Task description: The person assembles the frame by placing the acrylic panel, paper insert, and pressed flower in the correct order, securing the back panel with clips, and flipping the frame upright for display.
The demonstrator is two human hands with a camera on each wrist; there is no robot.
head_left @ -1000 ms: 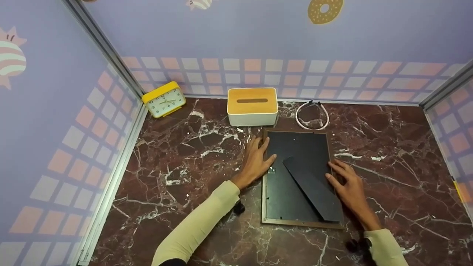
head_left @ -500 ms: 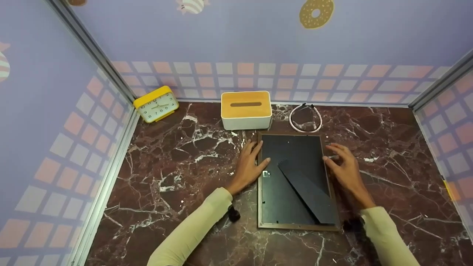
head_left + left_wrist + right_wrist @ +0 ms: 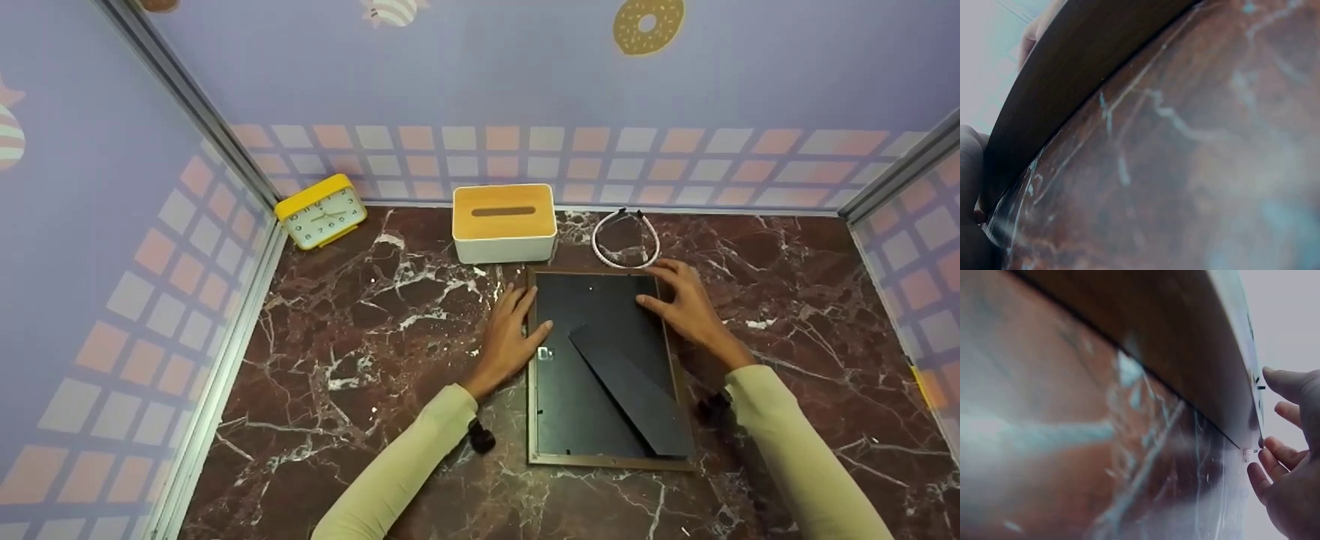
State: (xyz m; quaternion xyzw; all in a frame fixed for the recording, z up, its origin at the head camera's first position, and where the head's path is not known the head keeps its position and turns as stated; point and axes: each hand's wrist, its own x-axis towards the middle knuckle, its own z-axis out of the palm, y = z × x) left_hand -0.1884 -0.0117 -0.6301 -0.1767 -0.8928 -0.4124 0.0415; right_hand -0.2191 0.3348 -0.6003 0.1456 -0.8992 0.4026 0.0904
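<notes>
A picture frame [image 3: 611, 304] lies on the marble table in the head view, its black back and brown edge showing. Its black stand leg [image 3: 634, 394] runs slantwise across the back. My left hand [image 3: 504, 341] rests along the frame's left edge, fingers extended, thumb on the backing. At the top right corner, my right hand [image 3: 690, 307] reaches over the edge with loosely bent fingers and the thumb above the backing. In the right wrist view, the fingers [image 3: 1278, 453] are spread near the frame's side [image 3: 1185, 343]. The left wrist view shows the frame's dark side [image 3: 1072, 62] close up.
A white tissue box [image 3: 504, 225] with a wooden lid stands behind the frame. A pale headband [image 3: 595, 244] lies near the frame's top right corner. A yellow clock [image 3: 322, 212] leans in the back left corner. Patterned walls enclose the table [image 3: 360, 315].
My right hand has left the frame's right side and moved up to its top right corner. The left hand has stayed at the left edge. The camera view has shifted slightly.
</notes>
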